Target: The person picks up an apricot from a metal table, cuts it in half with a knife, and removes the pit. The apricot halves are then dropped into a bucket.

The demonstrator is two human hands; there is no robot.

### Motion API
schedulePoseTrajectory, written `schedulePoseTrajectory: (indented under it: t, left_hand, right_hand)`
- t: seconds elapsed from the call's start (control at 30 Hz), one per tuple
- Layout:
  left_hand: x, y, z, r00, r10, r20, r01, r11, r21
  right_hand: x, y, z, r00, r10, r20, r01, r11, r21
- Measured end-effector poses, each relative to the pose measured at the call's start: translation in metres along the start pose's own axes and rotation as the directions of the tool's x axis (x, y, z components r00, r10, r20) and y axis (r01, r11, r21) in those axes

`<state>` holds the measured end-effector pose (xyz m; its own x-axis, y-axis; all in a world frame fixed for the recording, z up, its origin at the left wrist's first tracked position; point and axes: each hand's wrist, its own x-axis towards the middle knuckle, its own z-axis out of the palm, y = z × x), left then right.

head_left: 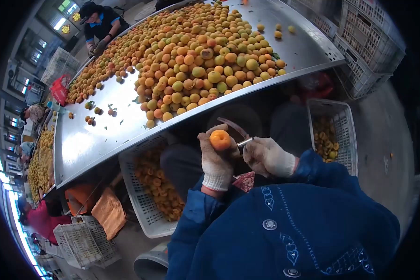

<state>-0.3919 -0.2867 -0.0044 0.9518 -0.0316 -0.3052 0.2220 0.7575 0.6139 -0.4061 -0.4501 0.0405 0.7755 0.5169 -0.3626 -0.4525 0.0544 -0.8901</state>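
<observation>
An orange apricot (220, 140) rests in my gloved left hand (216, 158), the fingers curled round it. My gloved right hand (268, 157) is closed on the metal handle of a curved knife (237, 128), whose blade arcs up and left, just right of the apricot. Both hands are above my lap, below the front edge of a metal table (182, 120). A large heap of apricots (198, 72) covers much of that table.
Crates of cut apricots stand on the floor left (150, 205) and right (352, 140) of my legs. Stacked crates (371, 42) rise at the upper right. Across the table works another person (100, 28). A grey bucket (151, 263) is at the bottom.
</observation>
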Motion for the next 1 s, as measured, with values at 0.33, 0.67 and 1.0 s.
schedulePoseTrajectory:
  t: [0.33, 0.67, 1.0]
  left_hand:
    - [0.003, 0.001, -0.002, 0.971, 0.071, 0.227, -0.125, 0.964, 0.236]
    - [-0.005, 0.004, 0.026, 0.991, -0.012, 0.136, 0.002, 0.997, 0.075]
    - [-0.007, 0.016, 0.023, 0.933, 0.158, 0.323, -0.270, 0.902, 0.338]
  right_hand:
    - [0.001, 0.009, -0.008, 0.987, -0.162, 0.015, 0.154, 0.905, -0.397]
    - [0.014, 0.029, 0.000, 0.934, -0.356, -0.039, 0.301, 0.840, -0.451]
    - [0.006, 0.011, -0.003, 0.951, -0.302, -0.068, 0.219, 0.811, -0.542]
